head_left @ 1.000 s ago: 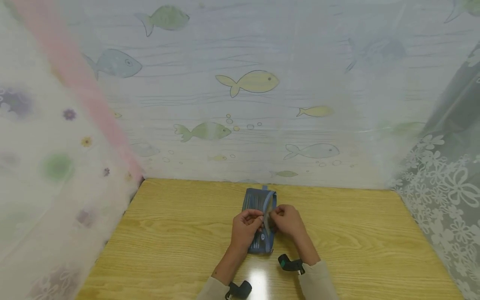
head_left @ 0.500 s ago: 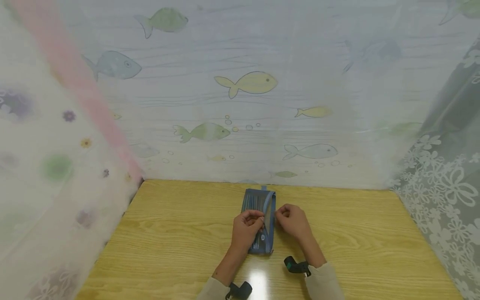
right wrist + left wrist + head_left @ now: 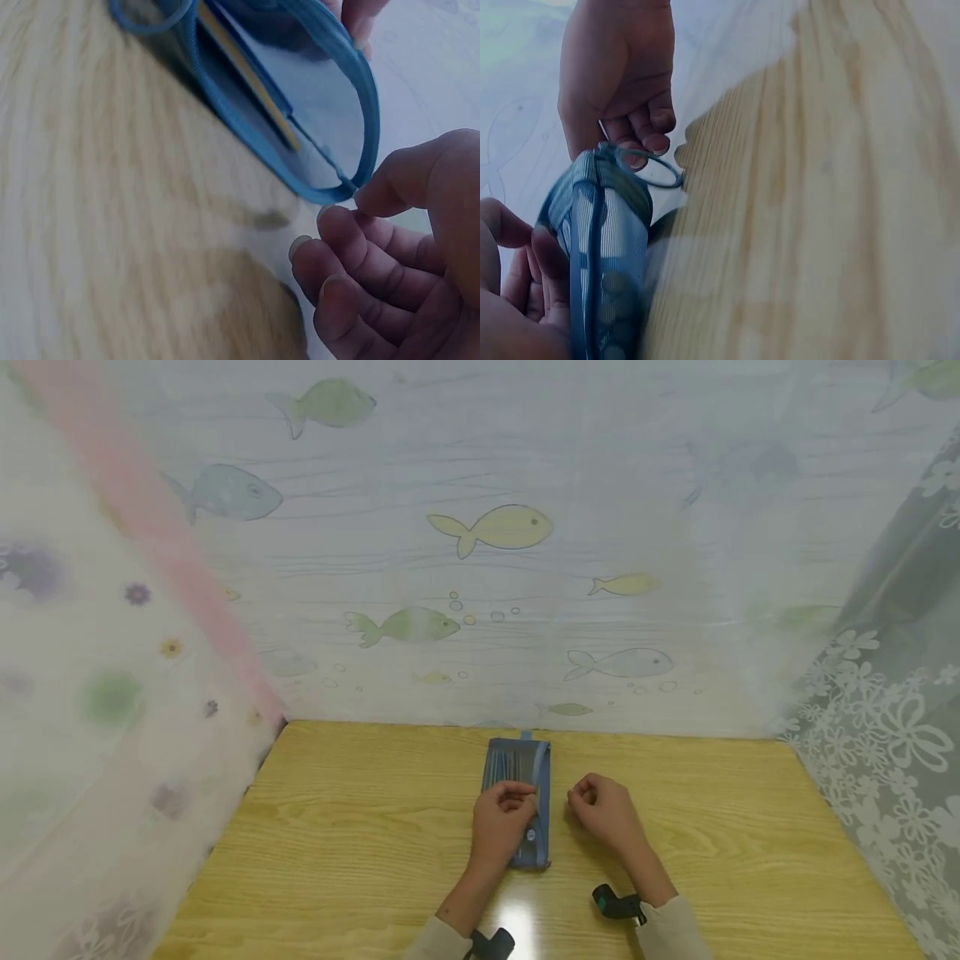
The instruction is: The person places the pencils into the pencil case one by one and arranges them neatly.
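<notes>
A blue mesh zip pencil case lies lengthwise on the table, its zip side to the right. Several slim pens show through the mesh. My left hand lies over its near half and pinches the edge of the opening between thumb and fingers. To the right, apart from the case, my right hand hovers with loosely curled fingers and holds nothing. The right wrist view looks into the gaping mouth, where a yellow stick lies beside a dark blue one. A blue loop hangs at one end.
Wood-grain table surrounds the case on all sides. Behind it rises a pale sheet printed with fish. A flowered sheet borders the left, and a grey cloth with white flowers the right. Each wrist wears a black camera.
My right hand has drawn away from the case's opening to the right. My left hand has shifted slightly right with the pinched edge, and the opening looks narrower from above.
</notes>
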A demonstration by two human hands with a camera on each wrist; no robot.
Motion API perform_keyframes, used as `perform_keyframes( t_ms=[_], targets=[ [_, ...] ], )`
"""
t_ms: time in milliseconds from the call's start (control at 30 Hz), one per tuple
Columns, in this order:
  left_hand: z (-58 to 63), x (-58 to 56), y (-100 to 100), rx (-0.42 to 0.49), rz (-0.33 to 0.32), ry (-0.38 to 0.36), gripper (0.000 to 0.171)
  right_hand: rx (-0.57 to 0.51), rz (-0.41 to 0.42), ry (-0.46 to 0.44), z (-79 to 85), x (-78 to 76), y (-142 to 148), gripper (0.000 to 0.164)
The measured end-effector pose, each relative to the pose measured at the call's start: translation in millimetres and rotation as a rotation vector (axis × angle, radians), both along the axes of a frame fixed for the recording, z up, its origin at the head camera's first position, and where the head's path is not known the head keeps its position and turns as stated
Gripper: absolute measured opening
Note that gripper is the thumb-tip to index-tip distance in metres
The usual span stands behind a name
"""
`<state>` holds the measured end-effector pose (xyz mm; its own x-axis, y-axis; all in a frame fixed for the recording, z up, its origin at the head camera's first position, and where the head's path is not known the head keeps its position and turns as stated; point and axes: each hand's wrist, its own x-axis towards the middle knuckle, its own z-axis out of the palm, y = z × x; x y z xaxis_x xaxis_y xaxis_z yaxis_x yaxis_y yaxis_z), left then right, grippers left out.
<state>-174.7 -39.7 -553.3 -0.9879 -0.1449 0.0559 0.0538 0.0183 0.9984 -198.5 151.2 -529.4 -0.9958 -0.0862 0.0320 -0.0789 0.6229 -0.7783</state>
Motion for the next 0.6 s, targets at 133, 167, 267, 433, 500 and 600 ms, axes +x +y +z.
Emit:
perform_keyframes(
  t_ms=[133,167,267,433,500,600],
  targets=[
    [-1.1,-0.5,6,-0.054,0.026,0.010,0.008,0.024,0.002,0.020,1.0,2.9,6,0.011],
    [-1.1,-0.5,7,-0.063,0.032,0.014,0.008,0.027,0.001,0.024,1.0,3.3,7,0.011],
    [0.0,-0.2,10,-0.097,0.052,0.014,0.009,0.033,0.000,0.032,1.1,3.9,10,0.012],
    [1.6,0.6,15,-0.180,0.088,0.006,0.009,0.033,-0.004,0.049,1.0,4.7,11,0.011],
    [2.4,1.1,17,-0.209,0.093,0.004,0.009,0.037,-0.006,0.066,0.7,5.7,11,0.011],
    [4.9,1.8,19,-0.260,0.073,-0.006,0.009,0.052,-0.002,0.096,-1.1,8.5,12,0.011]
  ],
)
